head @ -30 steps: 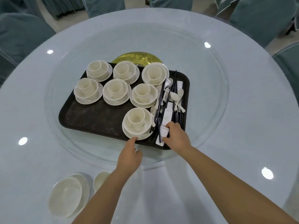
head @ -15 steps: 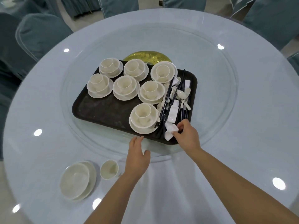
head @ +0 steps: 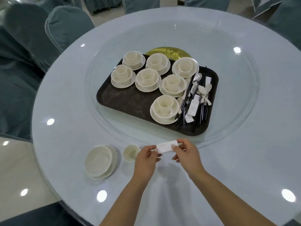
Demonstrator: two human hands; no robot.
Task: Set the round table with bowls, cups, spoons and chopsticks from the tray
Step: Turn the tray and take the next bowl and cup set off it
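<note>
Both sets of fingertips are pinched on a small white block, likely a chopstick rest [head: 166, 147], held level above the cloth. The left hand [head: 147, 158] nips its left end between thumb and curled fingers; the right hand [head: 185, 154] takes the right end, thumb on the near face and fingers curled over the top. Neither hand holds anything else.

The rest hangs just right of the cup [head: 131, 152], apart from it, and nearer the person than the tray [head: 127, 101]. Left of the cup sits a bowl on a plate [head: 100, 161]. Judging by this, one place is part laid, and the rest probably goes down right of the cup.

The rest looks hard, glazed and light: stiff, rather slippery, and liable to chip if dropped on the glass turntable [head: 236, 88]. Holding it by the short ends, as now, seems sound, since it leaves the underside free to land flat.

Beyond the cup, on the tray, stand seven stacks [head: 165, 108] of cup in bowl on plate. At the tray's right side lie dark chopsticks [head: 185, 101], white spoons [head: 204, 89] and more rests [head: 193, 108] in a tangle. Lifting thin chopsticks from that heap could drag a spoon along. The table [head: 65, 111] is ringed by covered chairs [head: 65, 26].
</note>
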